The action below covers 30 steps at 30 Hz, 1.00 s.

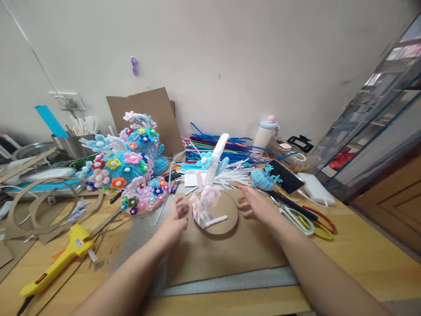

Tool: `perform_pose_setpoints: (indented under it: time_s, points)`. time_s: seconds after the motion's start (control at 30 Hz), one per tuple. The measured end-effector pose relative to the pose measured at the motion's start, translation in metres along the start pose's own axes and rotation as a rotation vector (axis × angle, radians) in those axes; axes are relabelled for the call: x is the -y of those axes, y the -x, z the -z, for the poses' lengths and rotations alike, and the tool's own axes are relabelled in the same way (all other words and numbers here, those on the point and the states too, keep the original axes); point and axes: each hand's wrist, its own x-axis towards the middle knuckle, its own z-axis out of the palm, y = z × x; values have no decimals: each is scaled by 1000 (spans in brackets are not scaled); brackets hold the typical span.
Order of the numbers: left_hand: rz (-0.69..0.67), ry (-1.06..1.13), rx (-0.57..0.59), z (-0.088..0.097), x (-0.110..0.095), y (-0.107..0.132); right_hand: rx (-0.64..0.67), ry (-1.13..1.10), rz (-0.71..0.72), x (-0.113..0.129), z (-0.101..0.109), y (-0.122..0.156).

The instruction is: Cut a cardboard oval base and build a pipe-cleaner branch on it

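Head view: forearms [131, 276] nearest, running in from the bottom edge over the bench [368, 259]; left hand [177, 216] just left of the cardboard disc [228, 208], fingers loosely curled, grip holding nothing; right hand [258, 205] just right of the disc, fingers spread, grip open and empty; disc lies on a cardboard sheet [226, 256], itself on a grey mat [226, 281]; white wrapped strip [215, 163] rises over the disc, leaning right, with pink flowers [211, 195] low down, a blue flower [204, 160] higher up and a short white length [217, 220] across the disc; exact contact at its base I can't tell; yellow glue gun [64, 259] at left, cardboard rings [9, 215] behind it; flower-covered pieces [126, 169] behind the left hand; pipe cleaners [217, 147] piled behind the strip; blue fuzzy bundle [262, 180], phone [286, 177] and white power bank [317, 189] beyond the right hand; scissors [297, 219] beside the right forearm; bottle [264, 135] near the wall.
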Motion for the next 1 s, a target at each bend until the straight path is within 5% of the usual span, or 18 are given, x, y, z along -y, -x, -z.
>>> perform_pose_setpoints:
  time_s: [0.17,0.37,0.63,0.73,0.9,1.0]
  points:
    - [12,144,168,-3,-7,3,111,-17,-90,7,4,10]
    - [127,-38,-5,-3,-18,16,87,-97,70,5,-5,9]
    - [114,-193,25,-7,-18,21,122,-251,169,-14,-15,-8]
    - [0,-411,20,-4,-14,19,100,-174,262,-20,-16,-14]
    - [-419,-913,48,-4,-14,19,-21,301,544,-17,-13,-13]
    - [-485,-991,81,-7,-12,18,-27,473,650,-10,-10,-6]
